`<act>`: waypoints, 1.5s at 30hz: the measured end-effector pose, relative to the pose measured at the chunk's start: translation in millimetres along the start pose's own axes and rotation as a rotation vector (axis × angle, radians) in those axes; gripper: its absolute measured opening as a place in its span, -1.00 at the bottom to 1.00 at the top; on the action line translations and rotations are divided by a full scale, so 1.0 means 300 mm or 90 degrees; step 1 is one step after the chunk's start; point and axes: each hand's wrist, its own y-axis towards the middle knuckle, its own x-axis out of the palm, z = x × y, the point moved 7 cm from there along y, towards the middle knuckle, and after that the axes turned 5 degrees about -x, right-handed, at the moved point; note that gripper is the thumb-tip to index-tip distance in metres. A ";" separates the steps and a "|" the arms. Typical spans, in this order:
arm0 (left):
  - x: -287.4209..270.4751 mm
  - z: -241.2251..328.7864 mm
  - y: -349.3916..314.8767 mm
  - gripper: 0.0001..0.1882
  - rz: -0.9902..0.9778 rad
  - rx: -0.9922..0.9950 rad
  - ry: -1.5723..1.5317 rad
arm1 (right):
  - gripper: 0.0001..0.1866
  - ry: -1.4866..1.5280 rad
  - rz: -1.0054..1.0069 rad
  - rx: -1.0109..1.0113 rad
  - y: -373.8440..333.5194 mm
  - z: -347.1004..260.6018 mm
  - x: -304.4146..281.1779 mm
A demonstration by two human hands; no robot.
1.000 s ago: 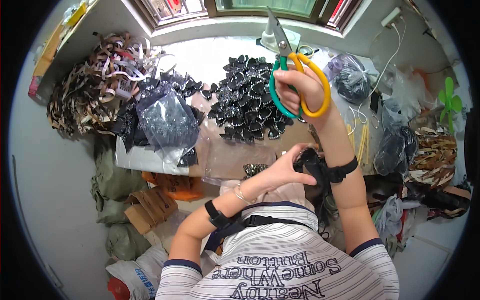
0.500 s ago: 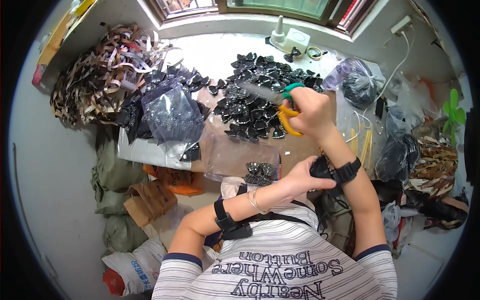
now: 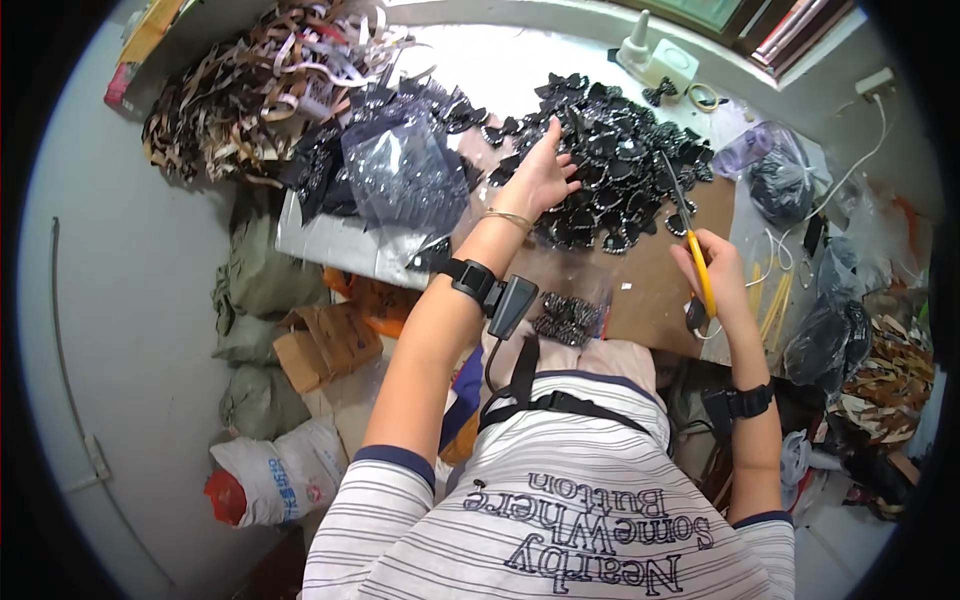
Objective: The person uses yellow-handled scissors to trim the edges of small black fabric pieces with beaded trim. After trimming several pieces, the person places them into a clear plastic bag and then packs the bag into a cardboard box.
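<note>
Scissors (image 3: 699,265), slim-bladed, lie in the right hand (image 3: 727,278) by glittery bows (image 3: 615,165).

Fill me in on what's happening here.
A person is working at a table with both hands. The right hand holds yellow-handled scissors, blades pointing toward a heap of black, bow-like pieces. The left hand is open at the heap's near left side; whether it touches any is unclear. Glittery dark pieces lie near the front edge.
</note>
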 end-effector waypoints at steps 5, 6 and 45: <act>-0.248 -0.218 0.023 -0.66 -0.107 -0.175 -0.065 | -0.74 -0.086 -0.109 0.087 -0.141 0.112 0.075; -0.288 -0.256 0.017 -0.67 -0.087 -0.178 -0.058 | -0.74 -0.089 -0.131 0.116 -0.174 0.144 0.093; -0.236 0.154 -0.270 -0.74 0.154 0.578 0.326 | -0.74 0.682 -0.033 0.219 0.014 0.033 0.405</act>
